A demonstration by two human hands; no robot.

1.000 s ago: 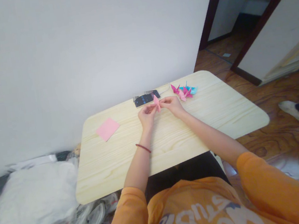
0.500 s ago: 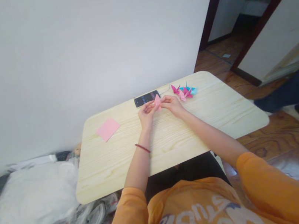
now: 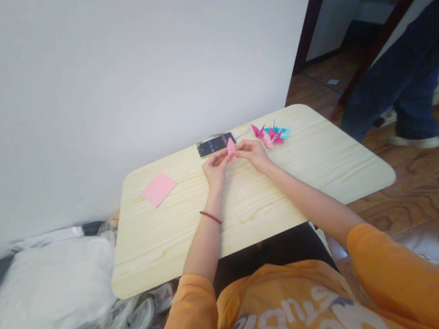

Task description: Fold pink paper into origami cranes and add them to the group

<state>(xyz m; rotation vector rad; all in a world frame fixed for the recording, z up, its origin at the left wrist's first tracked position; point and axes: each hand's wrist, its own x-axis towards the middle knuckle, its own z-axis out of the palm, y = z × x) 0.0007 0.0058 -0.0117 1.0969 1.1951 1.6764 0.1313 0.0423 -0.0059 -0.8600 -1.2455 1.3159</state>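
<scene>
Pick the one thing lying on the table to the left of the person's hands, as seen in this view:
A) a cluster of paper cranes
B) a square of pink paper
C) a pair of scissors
B. The square of pink paper lies flat on the tabletop, left of the left hand, which pinches a folded pink paper piece with the right hand.

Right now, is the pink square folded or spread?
Spread flat: the square lies smooth on the table, no folds showing.

You had a black phone (image 3: 216,144), paper cranes (image 3: 276,134) and a pink paper square (image 3: 158,189) on the table (image 3: 162,250); a person in jeans (image 3: 403,71) stood upper right.
</scene>
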